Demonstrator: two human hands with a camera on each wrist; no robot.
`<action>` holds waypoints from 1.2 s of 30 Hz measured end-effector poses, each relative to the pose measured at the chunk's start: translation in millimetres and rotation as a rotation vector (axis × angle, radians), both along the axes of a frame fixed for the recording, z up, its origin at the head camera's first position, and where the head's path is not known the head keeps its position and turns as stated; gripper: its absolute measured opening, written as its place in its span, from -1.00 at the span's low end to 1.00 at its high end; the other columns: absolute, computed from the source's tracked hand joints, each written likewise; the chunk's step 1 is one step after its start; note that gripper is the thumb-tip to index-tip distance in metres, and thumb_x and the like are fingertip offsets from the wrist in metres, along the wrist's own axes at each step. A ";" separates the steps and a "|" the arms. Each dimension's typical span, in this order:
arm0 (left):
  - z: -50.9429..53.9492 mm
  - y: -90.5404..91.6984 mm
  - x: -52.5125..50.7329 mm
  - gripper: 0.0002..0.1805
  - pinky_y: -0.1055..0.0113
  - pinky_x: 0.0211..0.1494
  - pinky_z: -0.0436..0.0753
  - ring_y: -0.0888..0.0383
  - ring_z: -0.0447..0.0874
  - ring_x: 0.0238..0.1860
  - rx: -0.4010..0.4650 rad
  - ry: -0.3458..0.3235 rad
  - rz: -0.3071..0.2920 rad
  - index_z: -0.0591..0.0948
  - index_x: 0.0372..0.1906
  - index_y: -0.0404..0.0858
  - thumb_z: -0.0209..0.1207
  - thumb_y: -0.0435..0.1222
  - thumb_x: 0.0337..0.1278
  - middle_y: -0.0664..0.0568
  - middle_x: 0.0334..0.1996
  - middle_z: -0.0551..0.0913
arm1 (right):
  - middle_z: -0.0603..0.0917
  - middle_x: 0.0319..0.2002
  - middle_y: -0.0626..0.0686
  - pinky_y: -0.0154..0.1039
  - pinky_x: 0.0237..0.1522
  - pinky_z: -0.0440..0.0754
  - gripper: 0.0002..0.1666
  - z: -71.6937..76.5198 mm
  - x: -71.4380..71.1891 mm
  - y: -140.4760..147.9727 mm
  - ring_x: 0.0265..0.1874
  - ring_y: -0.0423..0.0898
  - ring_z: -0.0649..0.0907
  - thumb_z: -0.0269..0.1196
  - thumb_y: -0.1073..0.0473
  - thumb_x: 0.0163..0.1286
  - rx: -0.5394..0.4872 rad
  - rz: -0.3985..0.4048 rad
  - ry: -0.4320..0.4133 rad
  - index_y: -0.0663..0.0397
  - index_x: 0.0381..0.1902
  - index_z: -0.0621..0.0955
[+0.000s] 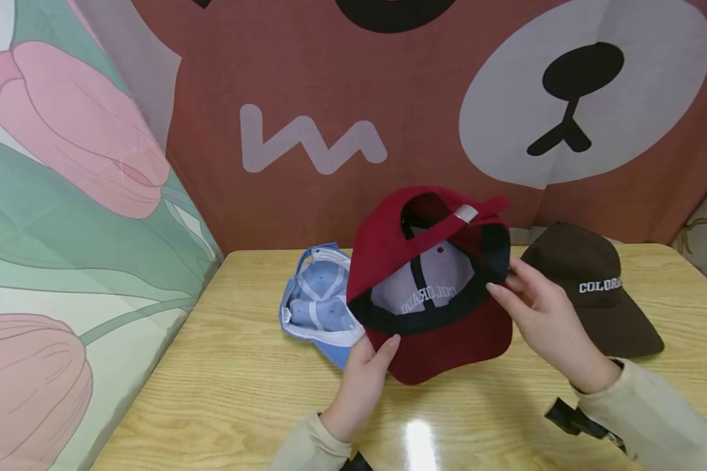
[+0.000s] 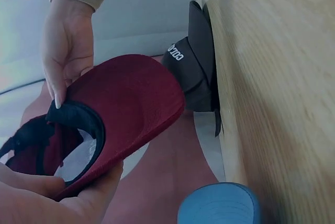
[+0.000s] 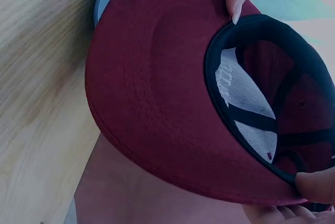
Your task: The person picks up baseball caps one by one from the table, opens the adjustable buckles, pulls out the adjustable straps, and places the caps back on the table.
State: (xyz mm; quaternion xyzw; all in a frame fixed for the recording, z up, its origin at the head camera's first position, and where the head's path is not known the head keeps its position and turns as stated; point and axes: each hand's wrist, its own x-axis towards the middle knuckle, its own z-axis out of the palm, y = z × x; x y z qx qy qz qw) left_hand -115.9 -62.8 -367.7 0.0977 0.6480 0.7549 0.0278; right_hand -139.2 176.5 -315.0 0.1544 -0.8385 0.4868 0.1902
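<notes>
Both hands hold a red cap (image 1: 453, 347) above the table, its inside and the underside of its brim facing the head view. The left hand (image 1: 362, 386) pinches the lower left edge by the brim, thumb on the dark sweatband. At the right edge, the right hand (image 1: 544, 317) grips the band between thumb and fingers. A strap with a metal buckle (image 1: 466, 213) crosses the opening at the top. In the right wrist view, pale mesh backing (image 3: 254, 140) shows inside the red cap (image 3: 172, 82).
Behind the red cap on the left, a blue cap (image 1: 324, 314) lies with its inside up. A dark brown cap (image 1: 577, 261) with white lettering sits at the right on the wooden table (image 1: 212, 392). Printed cloth (image 1: 330, 78) hangs behind.
</notes>
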 end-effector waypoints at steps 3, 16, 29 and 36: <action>-0.8 0.0 0.0 -0.65 0.36 0.15 0.48 0.14 0.58 0.05 -0.007 0.012 0.003 0.44 0.17 -0.51 -0.03 -0.37 0.44 -0.24 0.03 0.61 | 0.72 -0.27 -0.19 -0.52 -0.44 0.40 -0.41 -0.2 2.2 -1.5 -0.44 -0.38 0.55 0.23 0.42 0.34 -0.014 -0.011 0.044 0.27 0.32 0.42; 3.3 -1.1 1.2 -0.72 0.39 -0.04 0.59 0.24 0.62 -0.20 0.000 -0.051 -0.027 0.46 -0.01 -0.61 -0.01 -0.41 0.40 -0.18 -0.21 0.65 | 0.73 -0.17 0.14 -0.68 -0.23 0.44 -0.41 -2.0 -1.0 2.6 -0.27 -0.61 0.55 0.23 0.55 0.25 -0.018 -0.080 0.097 0.41 0.26 0.45; 10.2 -15.2 -6.1 -0.58 0.39 -0.09 0.59 -0.08 0.63 -0.01 -0.016 0.011 0.056 0.35 0.19 -0.66 -0.01 -0.45 0.33 -0.40 0.06 0.55 | 0.53 -0.10 -0.53 -0.63 -0.37 0.37 -0.38 -5.1 0.7 13.1 -0.41 -0.48 0.48 0.25 0.61 0.17 0.039 -0.121 0.221 0.29 0.23 0.53; 15.4 -21.3 -6.3 -0.47 0.20 0.21 0.49 -0.22 0.42 0.24 -0.009 0.070 0.112 0.21 0.32 -0.65 -0.01 -0.47 0.35 -0.43 0.26 0.36 | 0.57 0.13 0.31 -0.71 -0.20 0.38 -0.32 -1.8 4.3 17.5 -0.23 -0.54 0.51 0.22 0.63 0.18 0.133 -0.117 0.273 0.22 0.28 0.50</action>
